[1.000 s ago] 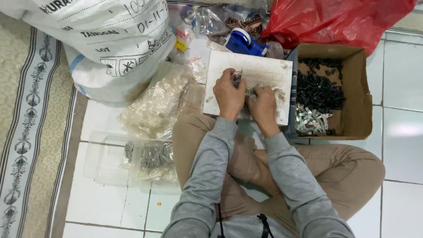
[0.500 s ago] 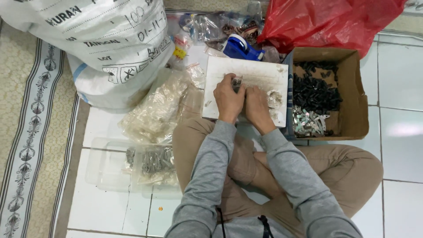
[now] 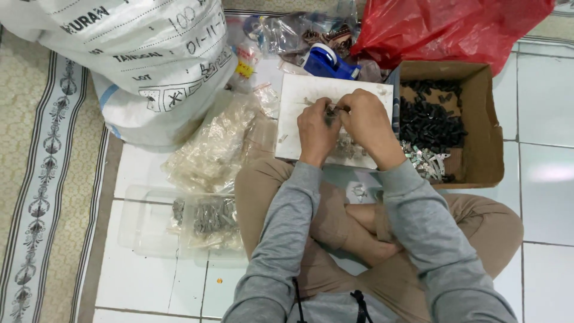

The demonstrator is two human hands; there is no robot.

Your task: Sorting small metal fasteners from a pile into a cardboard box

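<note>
Since a second ago, we have kept both hands on the white board (image 3: 299,101): left hand (image 3: 317,131) and right hand (image 3: 368,122) together, pinching a small metal part (image 3: 335,109) above its centre; assembly continues.

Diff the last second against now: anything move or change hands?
No clear change. Left hand and right hand stay together over the white board, pinching a small part between the fingertips. Cardboard box, clear tray and white sack lie as before.
</note>
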